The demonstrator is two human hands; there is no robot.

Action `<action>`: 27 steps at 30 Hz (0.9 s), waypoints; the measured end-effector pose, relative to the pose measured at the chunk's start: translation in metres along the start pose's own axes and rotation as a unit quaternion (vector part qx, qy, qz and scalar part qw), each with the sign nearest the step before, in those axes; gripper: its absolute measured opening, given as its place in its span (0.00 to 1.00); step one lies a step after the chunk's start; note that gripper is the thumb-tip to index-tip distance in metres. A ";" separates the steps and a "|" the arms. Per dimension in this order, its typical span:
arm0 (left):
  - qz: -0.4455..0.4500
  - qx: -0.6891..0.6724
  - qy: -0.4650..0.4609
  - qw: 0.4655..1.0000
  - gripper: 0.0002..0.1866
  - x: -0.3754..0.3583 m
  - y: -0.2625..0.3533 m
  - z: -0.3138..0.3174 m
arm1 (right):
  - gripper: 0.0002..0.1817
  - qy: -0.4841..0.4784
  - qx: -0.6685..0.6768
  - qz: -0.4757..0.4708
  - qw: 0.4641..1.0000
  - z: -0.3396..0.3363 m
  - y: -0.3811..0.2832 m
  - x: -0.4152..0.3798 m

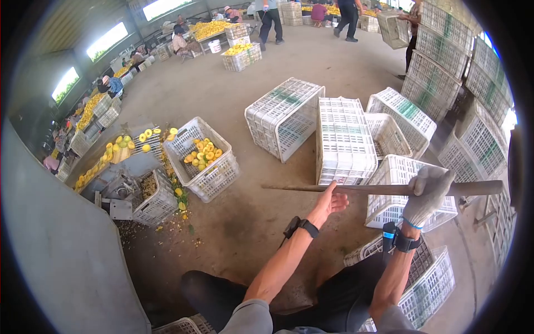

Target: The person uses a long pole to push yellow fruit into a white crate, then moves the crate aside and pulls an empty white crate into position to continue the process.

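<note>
A long wooden stick [372,190], thin at its left end and thicker at the right, lies level across the view. My right hand [427,190], in a whitish work glove, is wrapped around its thicker part. Bare, my left hand [330,204] is right at the thinner part, fingers stretched out and thumb overlapping the stick. Beneath the gloved hand stands a white plastic crate [389,209]. Another white crate [346,142] stands just beyond the stick.
Left of me, a crate [214,181] holds yellow halved fruit [203,154]. Beside it are a metal machine [119,189] and a crate of scraps [156,203]. Tall crate stacks [436,67] line the right. A person [271,22] stands at the back; others sit near fruit piles.
</note>
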State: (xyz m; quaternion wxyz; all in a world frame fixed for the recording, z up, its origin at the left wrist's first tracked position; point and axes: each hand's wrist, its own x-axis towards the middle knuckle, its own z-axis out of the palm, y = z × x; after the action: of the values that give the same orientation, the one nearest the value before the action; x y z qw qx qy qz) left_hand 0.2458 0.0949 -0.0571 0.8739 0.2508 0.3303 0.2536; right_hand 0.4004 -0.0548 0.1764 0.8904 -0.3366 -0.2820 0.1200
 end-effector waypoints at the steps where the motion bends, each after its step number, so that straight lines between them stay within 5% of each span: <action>1: -0.003 0.064 0.017 0.998 0.33 -0.011 0.003 -0.008 | 0.25 -0.007 -0.007 -0.024 1.000 0.008 -0.003 -0.002; 4: -0.026 0.177 -0.002 0.984 0.33 -0.037 0.026 -0.034 | 0.25 -0.029 -0.038 -0.073 0.996 0.040 -0.027 -0.005; 8: 0.063 0.261 0.066 0.961 0.23 -0.032 0.059 -0.082 | 0.27 -0.134 -0.021 -0.137 0.981 0.076 -0.064 0.010; 10: 0.102 0.275 0.124 0.948 0.21 -0.027 0.079 -0.107 | 0.26 -0.094 -0.134 -0.199 0.966 0.098 -0.076 0.014; 13: 0.142 0.339 0.215 0.905 0.18 -0.004 0.099 -0.153 | 0.22 -0.086 -0.308 -0.292 0.901 0.066 -0.075 0.040; 15: 0.154 0.397 0.259 0.867 0.17 0.009 0.110 -0.177 | 0.19 -0.020 -0.419 -0.410 0.810 0.078 -0.064 0.048; 18: 0.183 0.486 0.300 0.800 0.16 0.029 0.130 -0.199 | 0.27 -0.074 -0.320 -0.370 0.869 0.138 -0.055 0.063; 23: 0.243 0.598 0.351 0.678 0.15 0.069 0.162 -0.201 | 0.17 -0.154 -0.364 -0.306 0.866 0.067 -0.007 0.078; 27: 0.317 0.570 0.358 0.668 0.16 0.102 0.177 -0.204 | 0.17 -0.220 -0.254 -0.231 0.913 0.061 0.013 0.073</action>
State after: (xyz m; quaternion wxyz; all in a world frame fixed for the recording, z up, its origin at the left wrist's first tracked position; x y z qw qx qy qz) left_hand 0.1196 0.3444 -0.1296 0.2417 0.6797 0.5990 0.3477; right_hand 0.4237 0.0171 0.2362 0.6935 -0.4419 -0.5613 -0.0934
